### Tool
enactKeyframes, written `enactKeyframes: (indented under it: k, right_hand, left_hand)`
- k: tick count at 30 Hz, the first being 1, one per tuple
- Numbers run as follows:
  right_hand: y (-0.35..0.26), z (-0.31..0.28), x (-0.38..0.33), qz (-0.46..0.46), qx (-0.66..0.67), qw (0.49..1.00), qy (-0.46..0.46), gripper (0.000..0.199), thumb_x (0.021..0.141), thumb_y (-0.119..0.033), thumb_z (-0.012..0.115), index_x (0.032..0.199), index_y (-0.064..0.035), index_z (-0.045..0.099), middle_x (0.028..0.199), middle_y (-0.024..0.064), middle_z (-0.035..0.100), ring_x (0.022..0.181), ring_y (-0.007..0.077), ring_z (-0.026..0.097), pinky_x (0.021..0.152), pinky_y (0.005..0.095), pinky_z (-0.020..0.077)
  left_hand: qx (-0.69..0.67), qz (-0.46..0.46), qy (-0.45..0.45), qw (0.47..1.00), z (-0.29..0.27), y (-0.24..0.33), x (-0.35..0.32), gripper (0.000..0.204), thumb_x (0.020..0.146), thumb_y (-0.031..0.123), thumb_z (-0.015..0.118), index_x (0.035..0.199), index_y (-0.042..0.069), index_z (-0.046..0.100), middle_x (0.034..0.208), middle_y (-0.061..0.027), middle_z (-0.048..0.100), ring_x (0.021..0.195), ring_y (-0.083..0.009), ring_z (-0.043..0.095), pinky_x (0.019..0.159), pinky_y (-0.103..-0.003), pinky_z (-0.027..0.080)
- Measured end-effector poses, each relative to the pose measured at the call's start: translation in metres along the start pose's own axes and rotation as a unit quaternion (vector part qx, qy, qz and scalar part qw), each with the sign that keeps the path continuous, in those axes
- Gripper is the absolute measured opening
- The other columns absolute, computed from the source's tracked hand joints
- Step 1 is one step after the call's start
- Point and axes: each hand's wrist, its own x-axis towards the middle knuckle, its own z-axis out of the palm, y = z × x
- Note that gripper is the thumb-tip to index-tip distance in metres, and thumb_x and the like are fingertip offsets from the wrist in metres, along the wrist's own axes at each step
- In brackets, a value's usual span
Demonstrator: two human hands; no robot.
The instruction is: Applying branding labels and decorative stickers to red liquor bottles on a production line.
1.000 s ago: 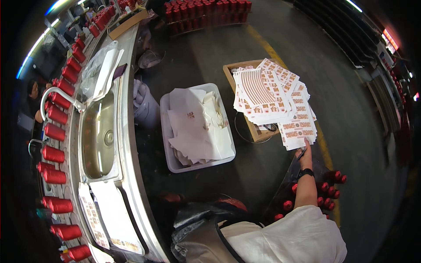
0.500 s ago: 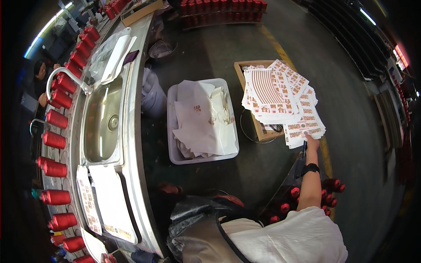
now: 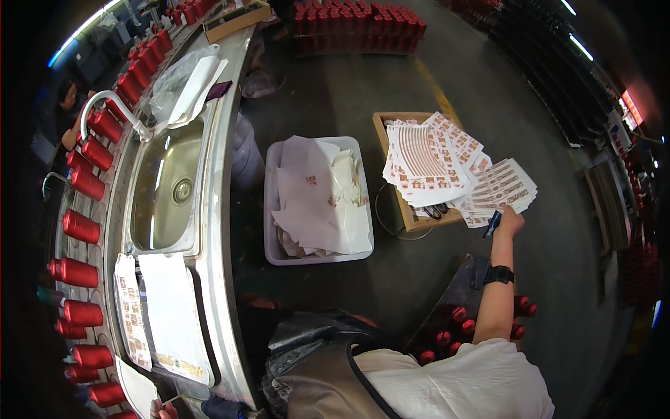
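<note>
Sticker sheets [image 3: 460, 174] (too many to count) fanned in right hand [image 3: 509, 222].

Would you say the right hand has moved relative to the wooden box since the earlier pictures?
Yes: the right hand has drawn closer to the wooden box, up under the label sheets.

right hand [image 3: 509, 222] gripping label sheets [image 3: 457, 174], white bin [image 3: 273, 209]

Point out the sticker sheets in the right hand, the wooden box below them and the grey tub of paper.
sticker sheets [image 3: 499, 187], head view, middle of the fanned stack.
right hand [image 3: 508, 221], head view, back of the hand.
wooden box [image 3: 391, 117], head view, far rim.
grey tub [image 3: 269, 209], head view, left wall.
</note>
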Motion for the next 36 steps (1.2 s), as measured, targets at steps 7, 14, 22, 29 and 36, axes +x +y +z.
enactKeyframes:
  k: [7, 14, 22, 29, 36]
  right_hand:
    - [-0.093, 0.006, -0.051, -0.154, -0.033, 0.988, -0.002, 0.034, 0.079, 0.000, 0.066, 0.110, 0.0128, 0.066, 0.100, 0.0162, 0.071, 0.086, 0.0235, 0.068, 0.079, 0.0337, 0.0512]
    - [-0.179, 0.051, -0.174, -0.003, 0.295, 0.902, -0.315, 0.050, 0.081, -0.001, 0.066, 0.130, 0.0058, 0.054, 0.123, 0.0113, 0.062, 0.106, 0.0197, 0.062, 0.089, 0.0326, 0.0503]
    - [-0.239, 0.071, -0.414, 0.079, 0.278, 0.689, -0.664, 0.051, 0.080, 0.002, 0.065, 0.129, 0.0052, 0.052, 0.124, 0.0115, 0.059, 0.109, 0.0186, 0.057, 0.097, 0.0328, 0.0448]
    - [-0.256, 0.019, -0.523, -0.028, 0.284, 0.431, -0.856, 0.034, 0.087, -0.005, 0.071, 0.117, 0.0052, 0.059, 0.109, 0.0112, 0.068, 0.098, 0.0170, 0.065, 0.085, 0.0298, 0.0517]
    - [-0.259, 0.019, -0.553, -0.165, 0.337, 0.240, -0.896, 0.057, 0.079, -0.032, 0.083, 0.121, -0.0016, 0.061, 0.103, 0.0108, 0.066, 0.070, 0.0104, 0.059, 0.062, 0.0239, 0.0478]
  left_hand:
    - [-0.049, -0.054, -0.116, 0.990, 0.014, 0.011, -0.008, 0.034, 0.096, 0.005, 0.058, 0.125, -0.012, 0.055, 0.116, -0.0235, 0.064, 0.105, -0.0301, 0.065, 0.094, -0.038, 0.054]
    - [0.033, -0.029, -0.357, 0.933, 0.055, 0.039, -0.028, 0.044, 0.092, 0.014, 0.067, 0.132, 0.000, 0.055, 0.129, -0.0135, 0.060, 0.116, -0.0268, 0.059, 0.102, -0.040, 0.047]
    - [-0.284, -0.053, -0.398, 0.871, 0.169, 0.071, -0.032, 0.095, 0.087, 0.031, 0.071, 0.154, 0.006, 0.010, 0.150, -0.0192, 0.038, 0.136, -0.0296, 0.043, 0.111, -0.043, 0.035]
    - [-0.522, -0.145, -0.203, 0.816, 0.134, 0.028, 0.020, 0.050, 0.092, 0.020, 0.069, 0.135, 0.012, 0.046, 0.125, -0.0031, 0.061, 0.116, -0.0198, 0.059, 0.099, -0.043, 0.050]
    - [-0.550, -0.153, -0.229, 0.789, 0.073, -0.008, 0.056, 0.042, 0.091, 0.018, 0.070, 0.128, 0.007, 0.052, 0.115, -0.0093, 0.068, 0.105, -0.0220, 0.067, 0.093, -0.042, 0.055]
